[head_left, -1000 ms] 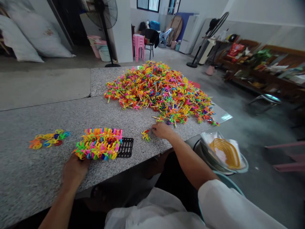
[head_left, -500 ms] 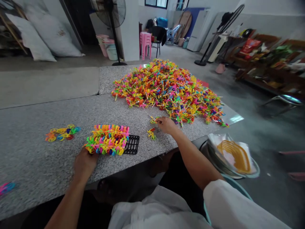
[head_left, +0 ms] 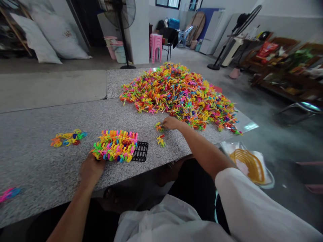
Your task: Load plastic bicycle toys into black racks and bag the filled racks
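A black plastic grid tray (head_left: 142, 152) lies near the table's front edge, its left and middle covered by rows of small bright plastic pieces (head_left: 114, 146) with loops. My left hand (head_left: 91, 169) is closed at the tray's left end, its fingertips partly hidden by the pieces. Further right, my right hand (head_left: 172, 123) pinches a small orange, green and yellow looped plastic piece (head_left: 158, 126) just at the tabletop. Below it lies a loose yellow, red and green piece (head_left: 160, 140). A large heap of the same pieces (head_left: 176, 90) rises behind my right hand.
A small group of loose pieces (head_left: 68, 137) lies left of the tray, and a pink and blue one (head_left: 10, 194) sits at the far left. On the right, below table height, is a yellow basket (head_left: 248, 164). A standing fan (head_left: 118, 20) is beyond the speckled table (head_left: 63, 116).
My right hand has moved slightly left and away from me, bringing a looped piece leftward. My left hand stays at the tray's end. The whole view has shifted a little.
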A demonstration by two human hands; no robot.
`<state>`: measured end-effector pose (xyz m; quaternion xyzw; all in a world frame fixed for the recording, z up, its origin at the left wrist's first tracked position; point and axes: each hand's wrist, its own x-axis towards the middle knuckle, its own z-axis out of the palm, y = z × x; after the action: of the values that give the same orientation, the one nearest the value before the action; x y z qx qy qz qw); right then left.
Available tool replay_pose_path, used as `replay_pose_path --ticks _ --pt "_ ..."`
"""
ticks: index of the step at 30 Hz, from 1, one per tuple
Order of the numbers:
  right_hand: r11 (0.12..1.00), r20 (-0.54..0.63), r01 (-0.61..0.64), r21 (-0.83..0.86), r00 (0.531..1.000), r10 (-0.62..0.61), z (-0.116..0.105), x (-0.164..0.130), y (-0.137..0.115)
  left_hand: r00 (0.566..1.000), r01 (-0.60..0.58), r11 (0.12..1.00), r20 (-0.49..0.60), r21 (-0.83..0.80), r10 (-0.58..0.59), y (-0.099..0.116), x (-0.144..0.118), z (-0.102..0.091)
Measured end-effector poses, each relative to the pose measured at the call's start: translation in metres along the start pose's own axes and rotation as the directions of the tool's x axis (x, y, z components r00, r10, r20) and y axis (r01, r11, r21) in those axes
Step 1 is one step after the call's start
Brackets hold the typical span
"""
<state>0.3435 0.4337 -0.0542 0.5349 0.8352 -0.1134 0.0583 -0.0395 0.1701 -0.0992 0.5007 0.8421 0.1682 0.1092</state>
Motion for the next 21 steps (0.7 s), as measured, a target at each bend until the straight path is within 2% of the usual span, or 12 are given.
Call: replay_pose_path --ticks 5,9,13,16,21 --pt "0.998 0.011 0.021 -0.063 1.0 -0.02 0.007 -0.019 0.003 1.0 0.002 1.0 -0.013 0.021 -0.002 0.003 -0.002 -0.001" --pt "0.999 -0.099 -0.013 0.049 0.995 0.018 0.013 -0.039 -0.007 1.0 0.004 1.0 -0.008 -0.006 -0.004 0.003 -0.003 -0.001" --pt "0.945 -0.211 -0.027 0.326 0.972 0.101 0.018 -0.063 -0.038 1.0 0.021 1.0 -0.023 -0.003 -0.021 0.001 -0.003 0.002" --pt "0.855 -0.214 0.03 0.518 0.972 0.095 0.029 -0.084 -0.07 0.999 0.013 1.0 -0.039 -0.006 -0.014 0.001 -0.003 0.003" --pt "0.697 -0.22 0.108 0.709 0.973 0.073 0.054 -0.109 -0.113 0.999 0.018 1.0 -0.038 -0.015 -0.019 0.004 -0.006 0.003"
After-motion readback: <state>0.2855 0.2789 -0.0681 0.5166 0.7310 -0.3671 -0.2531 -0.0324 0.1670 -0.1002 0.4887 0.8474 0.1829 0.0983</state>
